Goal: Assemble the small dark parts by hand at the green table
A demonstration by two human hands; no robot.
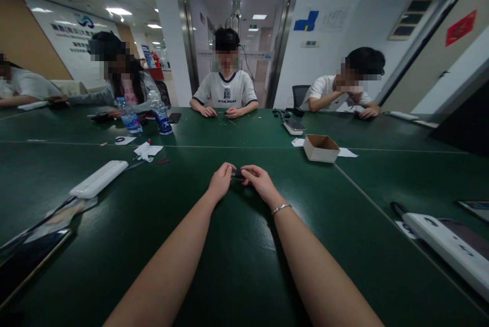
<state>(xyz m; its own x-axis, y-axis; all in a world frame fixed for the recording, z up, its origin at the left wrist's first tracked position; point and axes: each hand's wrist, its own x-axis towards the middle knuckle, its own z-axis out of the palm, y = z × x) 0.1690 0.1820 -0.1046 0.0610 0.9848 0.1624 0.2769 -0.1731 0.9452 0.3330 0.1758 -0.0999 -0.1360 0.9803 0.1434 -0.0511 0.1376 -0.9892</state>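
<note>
Just above the green table (237, 245), my left hand (221, 182) and my right hand (260, 182) meet at a small black object (238, 174). Each hand pinches one end of it between thumb and fingers. The left end looks thinner and partly metallic, but it is too small and too covered by fingers for me to tell its kind. A silver bracelet (281, 209) circles my right wrist.
A white power bank (100, 178) and a phone (34, 261) lie at left. Two bottles (129, 115) stand behind scraps of white paper (147, 151). An open box (321, 148) sits at right, with a white device (451, 245) nearer me. Several people sit around the table.
</note>
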